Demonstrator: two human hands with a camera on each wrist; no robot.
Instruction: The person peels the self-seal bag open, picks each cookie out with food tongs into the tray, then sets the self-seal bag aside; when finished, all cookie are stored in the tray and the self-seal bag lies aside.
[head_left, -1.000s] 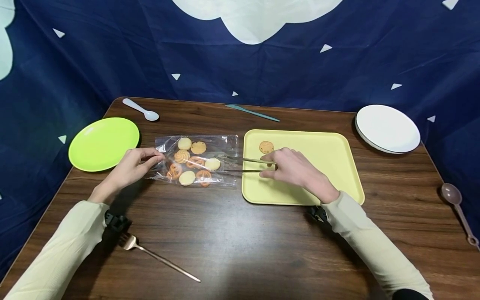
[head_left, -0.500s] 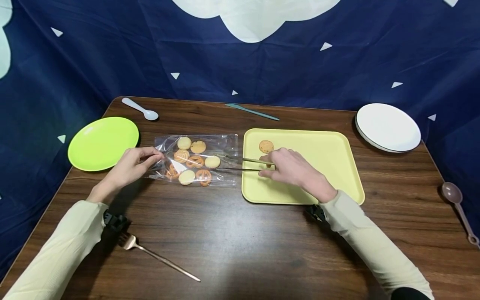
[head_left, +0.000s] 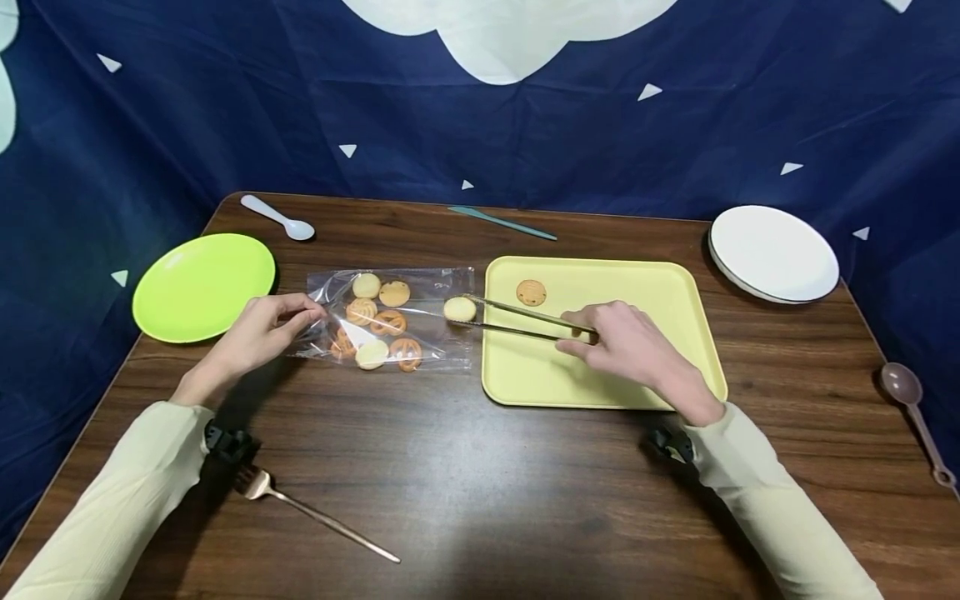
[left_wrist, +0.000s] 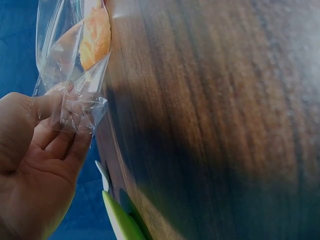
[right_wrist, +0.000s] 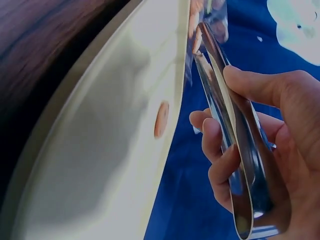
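My left hand [head_left: 264,333] pinches the closed end of a clear plastic bag [head_left: 442,354], its film bunched between thumb and fingers in the left wrist view. Several cookies [head_left: 388,322] lie inside the bag, some round and pale, others pretzel-shaped. My right hand [head_left: 626,342] grips metal tongs [head_left: 525,312], thumb on one arm and fingers curled round the other. Between the tong tips a pale round cookie [head_left: 460,309] is held at the bag's mouth, beside the tray's left rim. A single brown round cookie [head_left: 532,292] lies on the yellow tray [head_left: 600,392] below the tongs.
A green plate [head_left: 204,287] stands at the left, with a white spoon [head_left: 279,218] behind it. A teal knife [head_left: 502,222] lies at the back edge. White plates [head_left: 774,252] stand back right, a brown measuring spoon [head_left: 917,421] at far right. A copper fork [head_left: 318,515] lies in front.
My right hand and the tongs have moved right, drawing the pale cookie from among the others to the bag's mouth. My left hand keeps its pinch on the bag.
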